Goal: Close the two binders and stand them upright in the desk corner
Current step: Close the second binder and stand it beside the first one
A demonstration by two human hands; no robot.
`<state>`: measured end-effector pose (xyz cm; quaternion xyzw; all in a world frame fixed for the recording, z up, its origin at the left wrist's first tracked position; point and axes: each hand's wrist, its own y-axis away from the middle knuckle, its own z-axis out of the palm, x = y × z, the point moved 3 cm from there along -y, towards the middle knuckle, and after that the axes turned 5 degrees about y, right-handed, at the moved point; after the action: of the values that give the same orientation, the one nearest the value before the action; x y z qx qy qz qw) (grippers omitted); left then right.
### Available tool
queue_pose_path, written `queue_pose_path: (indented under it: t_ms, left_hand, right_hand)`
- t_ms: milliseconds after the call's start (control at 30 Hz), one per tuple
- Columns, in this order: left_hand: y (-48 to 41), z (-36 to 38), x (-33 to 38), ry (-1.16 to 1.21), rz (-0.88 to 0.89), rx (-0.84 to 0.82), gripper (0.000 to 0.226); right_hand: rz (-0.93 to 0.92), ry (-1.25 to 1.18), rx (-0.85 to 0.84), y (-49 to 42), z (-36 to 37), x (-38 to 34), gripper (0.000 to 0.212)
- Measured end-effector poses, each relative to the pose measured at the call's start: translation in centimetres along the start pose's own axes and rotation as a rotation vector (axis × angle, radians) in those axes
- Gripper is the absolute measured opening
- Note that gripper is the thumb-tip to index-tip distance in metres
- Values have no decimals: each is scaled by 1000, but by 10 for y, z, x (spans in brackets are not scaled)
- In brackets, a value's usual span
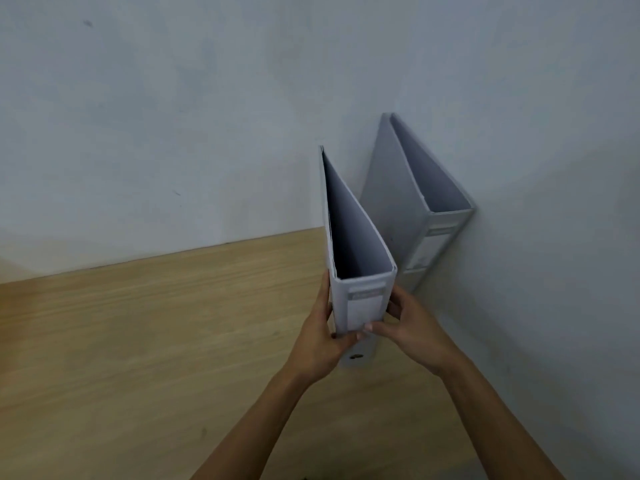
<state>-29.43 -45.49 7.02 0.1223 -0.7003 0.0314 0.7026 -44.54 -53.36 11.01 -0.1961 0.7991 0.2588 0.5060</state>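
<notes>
Hands (320,336) (412,329) clasp grey wedge binder (360,299) — woodgrain desk (156,341).

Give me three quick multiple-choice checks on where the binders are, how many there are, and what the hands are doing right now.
1. Where does the far binder stand?
A. In the corner, against the wall
B. Flat at the desk's left edge
C. On the floor

2. How many binders are in view?
A. One
B. Two
C. Three

3. What is the state of the near binder?
A. Lying open on the desk
B. Closed, upright, gripped at the spine by both hands
C. Closed and standing free of any hand

Answers:
1 A: it stands upright where the wooden desk meets the wall.
2 B: only the far and near grey binders show.
3 B: the left hand and right hand clasp its spine from either side; whether its base rests on the desk is hidden.
</notes>
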Motion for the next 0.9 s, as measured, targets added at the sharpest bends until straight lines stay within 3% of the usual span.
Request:
queue_pose_path:
  t_ms: [400, 633, 900]
  left_hand:
    - [-75, 26, 6, -210, -46, -14, 124]
    - [-105, 29, 11, -264, -58, -8, 123]
    - [-127, 29, 11, -242, -63, 10, 118]
  right_hand:
    - [79, -39, 362, -31, -39, 44, 38]
    - [146, -170, 420, -52, -44, 49, 42]
    - [170, -224, 500, -69, -48, 52, 26]
